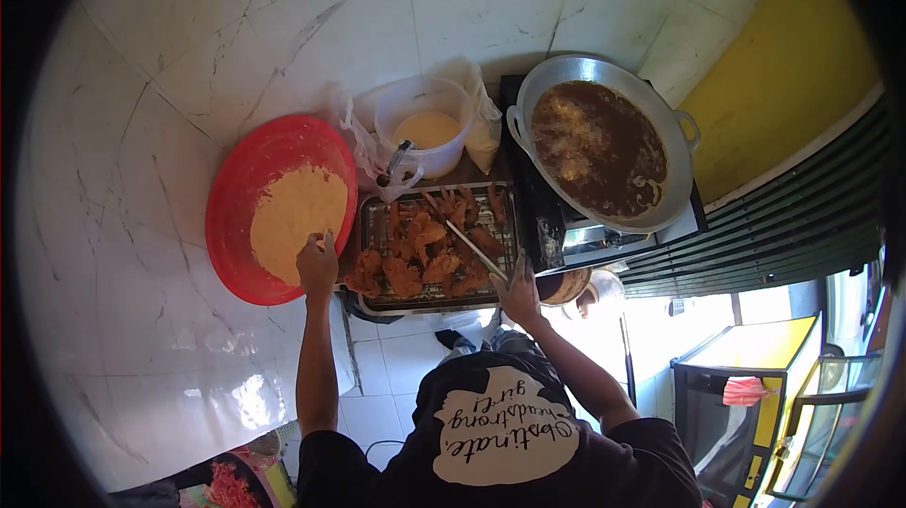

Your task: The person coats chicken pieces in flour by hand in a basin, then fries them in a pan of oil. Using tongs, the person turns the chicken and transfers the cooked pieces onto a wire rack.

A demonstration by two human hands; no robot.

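My left hand (318,264) is over the near right rim of a red basin (226,225) of pale flour (300,211). Its fingers look curled together; what they hold, if anything, is too small to make out. My right hand (520,294) is at the near right corner of a metal tray with a wire rack (377,297). Between its thumb and fingers sits the near end of a long, thin stick-like utensil (466,240), which slants across the tray. Browned fried chicken pieces (442,267) lie on the rack, with several chicken feet (462,206) toward the back.
A large two-handled pan (672,159) of bubbling dark oil (604,154) stands on a stove (557,234) at right. Behind the tray are a translucent bucket (451,160) of pale batter and a plastic bag (484,135). A yellow-framed cabinet (731,414) stands at lower right.
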